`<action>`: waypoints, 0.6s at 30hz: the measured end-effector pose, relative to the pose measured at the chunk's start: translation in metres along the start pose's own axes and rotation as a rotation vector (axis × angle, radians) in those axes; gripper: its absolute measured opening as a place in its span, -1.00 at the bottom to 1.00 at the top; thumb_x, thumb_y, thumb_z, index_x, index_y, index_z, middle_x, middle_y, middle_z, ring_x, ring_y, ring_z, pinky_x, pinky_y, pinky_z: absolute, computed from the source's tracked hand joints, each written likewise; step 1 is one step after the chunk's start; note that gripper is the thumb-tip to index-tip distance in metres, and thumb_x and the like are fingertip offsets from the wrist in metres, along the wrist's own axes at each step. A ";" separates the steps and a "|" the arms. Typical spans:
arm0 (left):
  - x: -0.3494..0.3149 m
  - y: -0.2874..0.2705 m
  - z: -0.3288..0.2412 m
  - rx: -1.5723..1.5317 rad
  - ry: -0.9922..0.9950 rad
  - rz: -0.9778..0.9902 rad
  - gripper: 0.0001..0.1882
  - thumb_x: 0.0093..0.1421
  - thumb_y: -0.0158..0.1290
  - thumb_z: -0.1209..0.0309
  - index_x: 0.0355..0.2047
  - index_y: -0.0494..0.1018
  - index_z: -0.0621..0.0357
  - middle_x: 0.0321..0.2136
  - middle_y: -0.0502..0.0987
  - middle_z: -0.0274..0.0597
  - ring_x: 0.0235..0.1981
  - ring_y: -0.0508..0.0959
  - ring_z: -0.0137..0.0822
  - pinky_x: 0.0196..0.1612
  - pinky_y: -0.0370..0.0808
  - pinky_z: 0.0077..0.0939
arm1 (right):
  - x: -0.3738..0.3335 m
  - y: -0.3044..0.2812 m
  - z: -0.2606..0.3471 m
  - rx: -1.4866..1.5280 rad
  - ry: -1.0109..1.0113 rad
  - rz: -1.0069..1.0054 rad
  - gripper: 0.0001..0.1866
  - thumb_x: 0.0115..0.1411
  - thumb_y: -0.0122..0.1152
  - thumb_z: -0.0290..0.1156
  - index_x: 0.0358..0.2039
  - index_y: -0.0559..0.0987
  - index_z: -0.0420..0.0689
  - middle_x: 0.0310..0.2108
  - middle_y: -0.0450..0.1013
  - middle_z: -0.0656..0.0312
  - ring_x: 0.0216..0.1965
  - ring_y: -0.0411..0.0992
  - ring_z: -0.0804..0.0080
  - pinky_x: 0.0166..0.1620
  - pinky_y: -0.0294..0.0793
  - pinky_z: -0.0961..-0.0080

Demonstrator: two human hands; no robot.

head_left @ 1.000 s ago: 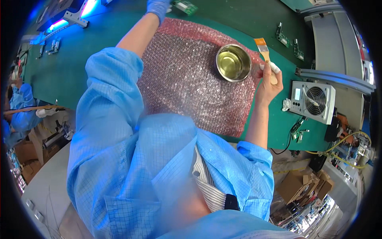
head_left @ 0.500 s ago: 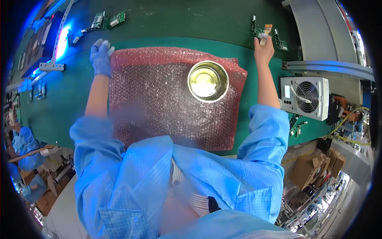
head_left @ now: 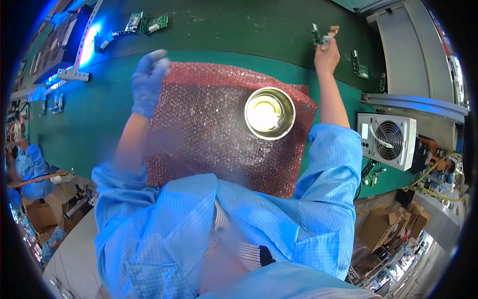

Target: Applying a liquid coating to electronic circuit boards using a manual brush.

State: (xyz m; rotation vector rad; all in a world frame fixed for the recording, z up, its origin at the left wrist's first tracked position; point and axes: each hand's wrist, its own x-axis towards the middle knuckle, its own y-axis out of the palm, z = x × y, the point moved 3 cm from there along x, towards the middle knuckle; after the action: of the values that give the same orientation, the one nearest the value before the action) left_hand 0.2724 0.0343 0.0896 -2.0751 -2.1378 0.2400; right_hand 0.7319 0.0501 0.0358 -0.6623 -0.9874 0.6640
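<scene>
My right hand [head_left: 326, 59], bare with pale covers on the fingertips, is closed on a small green circuit board [head_left: 315, 36] above the far side of the bench. An orange-tipped piece [head_left: 333, 31] sticks up beside the board at the same fingers; its kind is unclear. My left hand [head_left: 148, 84], in a blue glove with white fingertips, hovers by the far left corner of a pink bubble-wrap sheet [head_left: 214, 129]. Its fingers are loosely bent, thumb apart, nothing visible in them. A round metal tin [head_left: 292, 117] with shiny pale contents stands on the sheet's right part.
More circuit boards lie at the far left [head_left: 149, 24] and far right [head_left: 359, 67]. A white fan unit [head_left: 387, 140] stands at the right edge under a metal rail [head_left: 418, 103]. A perforated metal bracket [head_left: 74, 74] stands at left. Another person's blue sleeve [head_left: 32, 167] shows beyond.
My left hand has moved to the right, towards the bubble wrap's corner. My right hand has shifted slightly left and away from the loose board, carrying its board. The whole view has shifted a little.
</scene>
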 end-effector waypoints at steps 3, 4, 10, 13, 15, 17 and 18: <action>0.003 0.055 0.000 -0.182 -0.161 0.316 -0.66 0.06 0.07 0.31 -0.17 0.41 0.20 -0.28 0.45 -0.18 -0.26 0.47 -0.40 -0.20 0.49 -0.52 | -0.007 -0.006 0.059 0.208 -0.059 0.031 -0.71 -0.08 0.24 -0.47 -0.29 0.45 -0.09 -0.38 0.48 0.09 -0.30 0.46 0.13 -0.22 0.42 0.36; 0.005 0.076 0.002 -0.270 -0.265 0.419 -0.64 0.07 0.06 0.29 -0.14 0.39 0.20 -0.25 0.44 -0.18 -0.23 0.47 -0.37 -0.18 0.49 -0.48 | -0.011 -0.007 0.074 0.261 -0.081 0.058 -0.72 -0.08 0.25 -0.47 -0.29 0.46 -0.09 -0.39 0.50 0.11 -0.32 0.48 0.18 -0.23 0.43 0.40; -0.003 0.151 0.001 -0.833 -0.828 0.472 -0.65 0.09 0.05 0.23 -0.19 0.38 0.18 -0.27 0.45 -0.16 -0.23 0.48 -0.29 -0.20 0.50 -0.38 | -0.057 -0.025 0.180 0.542 -0.210 0.167 -0.77 -0.07 0.24 -0.50 -0.34 0.47 -0.13 -0.44 0.50 0.16 -0.35 0.50 0.35 -0.26 0.44 0.50; -0.001 0.141 0.018 -1.082 -0.526 0.386 -0.73 0.07 0.06 0.30 -0.26 0.38 0.18 -0.30 0.47 -0.10 -0.36 0.51 -0.24 -0.30 0.55 -0.34 | -0.086 -0.043 0.220 0.577 -0.325 0.182 -0.77 -0.08 0.24 -0.50 -0.35 0.47 -0.16 -0.47 0.49 0.14 -0.39 0.49 0.37 -0.29 0.44 0.53; -0.001 0.124 0.021 -1.033 -0.515 0.415 -0.75 0.07 0.05 0.33 -0.26 0.38 0.18 -0.33 0.48 -0.11 -0.39 0.52 -0.24 -0.35 0.56 -0.35 | -0.102 -0.060 0.225 0.614 -0.308 0.212 -0.76 -0.07 0.25 -0.49 -0.33 0.47 -0.16 -0.46 0.49 0.15 -0.39 0.49 0.43 -0.30 0.43 0.56; 0.002 0.098 0.031 -0.981 -0.456 0.468 -0.72 0.04 0.05 0.39 -0.23 0.36 0.21 -0.33 0.48 -0.12 -0.45 0.54 -0.26 -0.50 0.58 -0.43 | -0.112 -0.082 0.230 0.681 -0.188 0.235 -0.76 -0.02 0.24 -0.47 -0.30 0.48 -0.19 -0.43 0.51 0.21 -0.38 0.47 0.56 -0.28 0.42 0.63; -0.003 0.081 0.033 -0.982 -0.469 0.470 -0.72 0.04 0.05 0.39 -0.23 0.36 0.21 -0.33 0.48 -0.12 -0.45 0.54 -0.26 -0.50 0.58 -0.43 | -0.116 -0.092 0.223 0.725 -0.213 0.201 -0.78 0.03 0.21 -0.45 -0.28 0.49 -0.22 -0.40 0.51 0.22 -0.36 0.44 0.61 -0.26 0.41 0.66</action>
State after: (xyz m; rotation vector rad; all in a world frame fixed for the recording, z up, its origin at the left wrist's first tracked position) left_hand 0.3444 0.0329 0.0396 -3.3561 -2.2018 -0.4207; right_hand 0.5041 -0.0514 0.1326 -0.0473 -0.7959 1.2088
